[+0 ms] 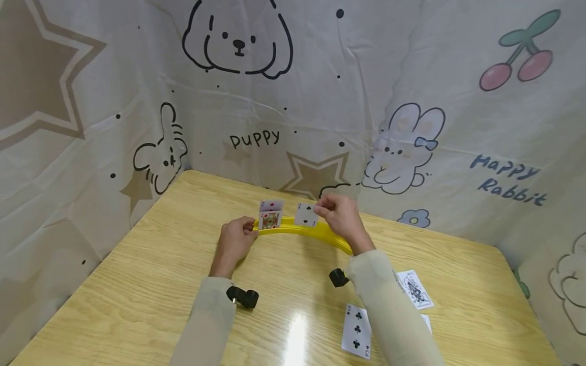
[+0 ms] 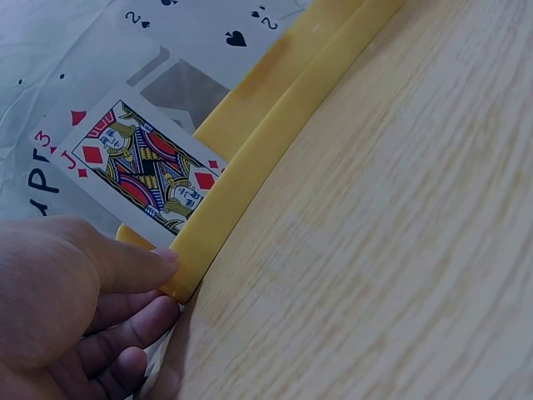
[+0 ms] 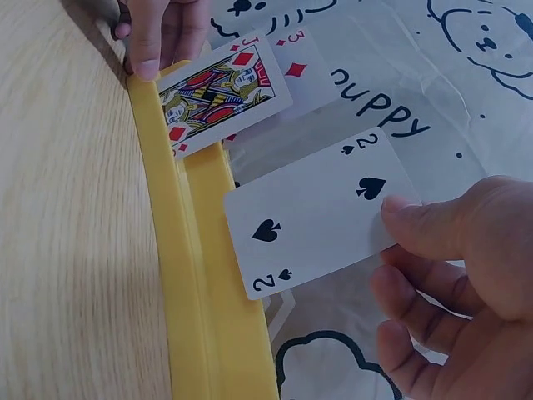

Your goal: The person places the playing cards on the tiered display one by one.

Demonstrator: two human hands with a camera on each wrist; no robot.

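A curved yellow card holder stands on the table. Its left end is pinched between thumb and fingers of my left hand, as the left wrist view shows up close. Two cards stand upright at that end: a jack of diamonds in front and a three of diamonds behind it. My right hand pinches a two of spades by its edge, thumb on the face. The lower edge of that card overlaps the holder's back wall in the right wrist view.
On the wooden table, a three of clubs lies face up near the right forearm. Beyond that sleeve lies a card with a dark figure, and another card is partly hidden. A printed cloth hangs behind the table.
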